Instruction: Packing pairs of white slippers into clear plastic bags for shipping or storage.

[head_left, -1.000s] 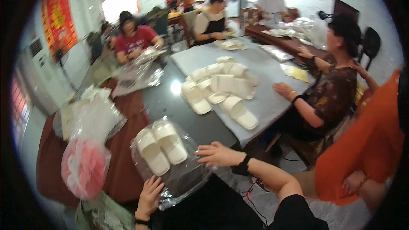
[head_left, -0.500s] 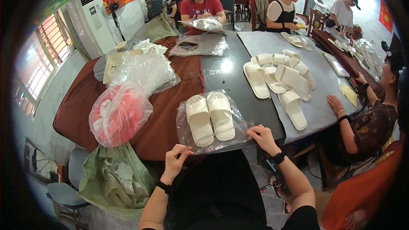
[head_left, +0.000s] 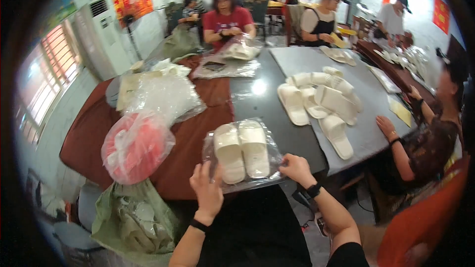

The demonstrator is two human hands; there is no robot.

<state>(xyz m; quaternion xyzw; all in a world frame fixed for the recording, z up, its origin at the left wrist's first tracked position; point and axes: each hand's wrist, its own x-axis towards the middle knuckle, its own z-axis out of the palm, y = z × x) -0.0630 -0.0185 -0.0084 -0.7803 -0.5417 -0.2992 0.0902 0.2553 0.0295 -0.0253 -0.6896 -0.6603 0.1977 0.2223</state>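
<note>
A pair of cream slippers (head_left: pixel 256 155) lies side by side inside a clear plastic bag (head_left: pixel 274 143) at the table's near edge. At the bag's right edge my right hand (head_left: pixel 298 170) is closed, its fingertips pinching the plastic. My left hand (head_left: pixel 207 193) is by the bag's near left corner, next to the left slipper's heel. Its fingers are apart and somewhat blurred, and I see nothing gripped in them.
Loose cream slippers (head_left: pixel 336 100) are heaped to the right on grey sheeting. Clear bags (head_left: pixel 163 96) and a bag of pink-red items (head_left: pixel 138 146) lie left. A green sack (head_left: pixel 136 222) stands below. A co-worker's hand (head_left: pixel 386 126) rests on the table at right; others work beyond.
My left hand has moved from a pinch at the bag's near edge to its left corner, fingers now spread. My right hand still holds the bag's right edge, which is drawn in closer to the slippers.
</note>
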